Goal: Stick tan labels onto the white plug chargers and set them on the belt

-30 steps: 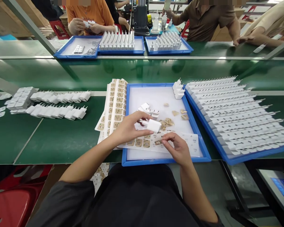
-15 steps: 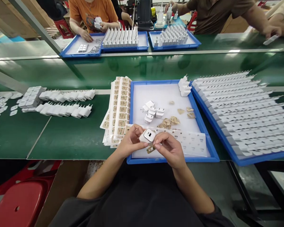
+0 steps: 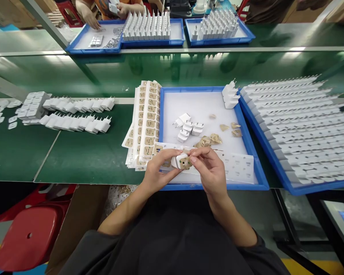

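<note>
My left hand (image 3: pixel 157 166) is closed around a white plug charger (image 3: pixel 174 162), its port face turned towards my right side. A tan adhesive sticker (image 3: pixel 185 163) with cut-outs lies against that face. My right hand (image 3: pixel 211 173) pinches the sticker's edge between thumb and fingertips. Beneath both hands, a partly used sticker sheet (image 3: pixel 237 167) crosses the front of a blue-rimmed tray (image 3: pixel 259 184). Behind them in the tray are several loose chargers (image 3: pixel 184 135) and a heap of tan scraps (image 3: pixel 206 141).
Sticker sheets (image 3: pixel 149 114) are stacked left of the tray. More chargers stand in a tray (image 3: pixel 298 130) at right and in rows (image 3: pixel 74 123) at left. Across the bench, a person's hand (image 3: pixel 91 19) rests by other blue trays (image 3: pixel 151 42). A red stool (image 3: pixel 31 236) stands lower left.
The tan sticker has moved from below the charger onto its port face, which was bare before. The view has tilted down a little.
</note>
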{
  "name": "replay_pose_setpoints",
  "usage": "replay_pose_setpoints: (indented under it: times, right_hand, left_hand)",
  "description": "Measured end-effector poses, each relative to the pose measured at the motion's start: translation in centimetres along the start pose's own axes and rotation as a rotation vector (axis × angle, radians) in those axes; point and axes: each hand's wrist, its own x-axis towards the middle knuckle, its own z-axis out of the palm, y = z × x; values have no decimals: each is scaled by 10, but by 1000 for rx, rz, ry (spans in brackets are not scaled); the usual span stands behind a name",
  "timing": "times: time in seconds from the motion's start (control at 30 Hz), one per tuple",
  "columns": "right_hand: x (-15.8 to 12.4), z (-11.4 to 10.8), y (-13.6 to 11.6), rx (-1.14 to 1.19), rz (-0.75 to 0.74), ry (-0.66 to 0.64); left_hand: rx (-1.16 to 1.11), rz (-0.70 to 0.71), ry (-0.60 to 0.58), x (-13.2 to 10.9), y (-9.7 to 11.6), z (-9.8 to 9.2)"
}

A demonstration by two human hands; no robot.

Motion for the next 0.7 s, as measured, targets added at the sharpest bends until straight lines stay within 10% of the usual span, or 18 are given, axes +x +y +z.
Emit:
replay_pose_setpoints:
  times: [0.7]
  right_hand:
    - [0,7,-3,-44,-2,13]
  left_hand:
    - [-8,23,13,2,3,-1]
